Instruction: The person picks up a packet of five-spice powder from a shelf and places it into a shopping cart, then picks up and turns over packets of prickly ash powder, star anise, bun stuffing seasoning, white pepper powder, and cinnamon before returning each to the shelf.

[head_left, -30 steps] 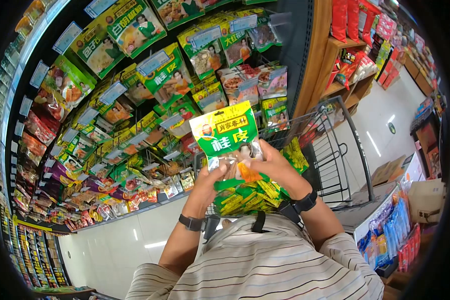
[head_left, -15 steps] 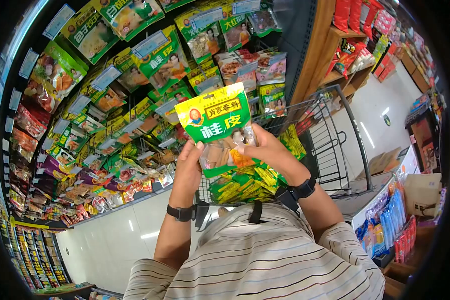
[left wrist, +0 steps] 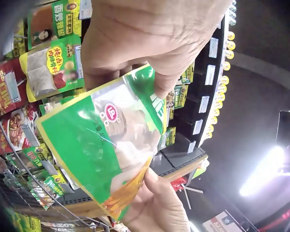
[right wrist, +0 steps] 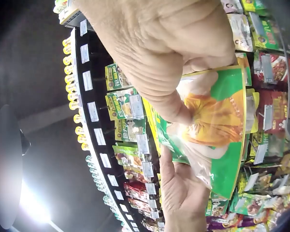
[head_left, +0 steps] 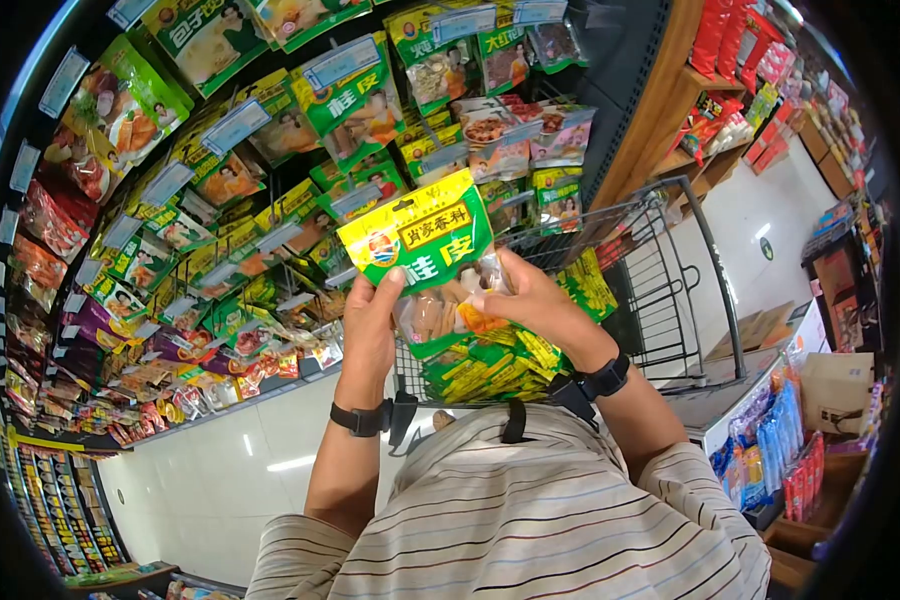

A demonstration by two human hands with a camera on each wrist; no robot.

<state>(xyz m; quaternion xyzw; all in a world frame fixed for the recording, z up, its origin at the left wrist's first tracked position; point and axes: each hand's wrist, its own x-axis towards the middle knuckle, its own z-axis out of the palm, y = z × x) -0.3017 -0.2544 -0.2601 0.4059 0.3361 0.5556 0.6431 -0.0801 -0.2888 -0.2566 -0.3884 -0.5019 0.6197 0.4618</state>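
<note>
Both hands hold a green and yellow packet of cassia bark (head_left: 432, 262) in front of the body, over the cart, its printed front towards the head camera. Brown bark pieces show through its clear window. My left hand (head_left: 368, 325) pinches the left edge, thumb lying on the front over part of the large lettering. On the opposite edge my right hand (head_left: 542, 305) pinches, thumb on the orange print near the bottom. The left wrist view has the packet (left wrist: 82, 145) between both hands, tilted; in the right wrist view the right thumb presses its front. Most other fingers are hidden behind it.
Below the hands, a black wire shopping cart (head_left: 660, 310) holds many green and yellow packets (head_left: 495, 370). Hanging spice packets (head_left: 350, 110) with price tags fill the shelf ahead and left. A wooden shelf (head_left: 660, 90) stands right, with cartons (head_left: 835, 390) beyond the cart.
The packet has come up and left and tilts more, both hands moving with it. My left thumb has shifted from the lower corner up onto the lettering. The shelf has shifted in the head view.
</note>
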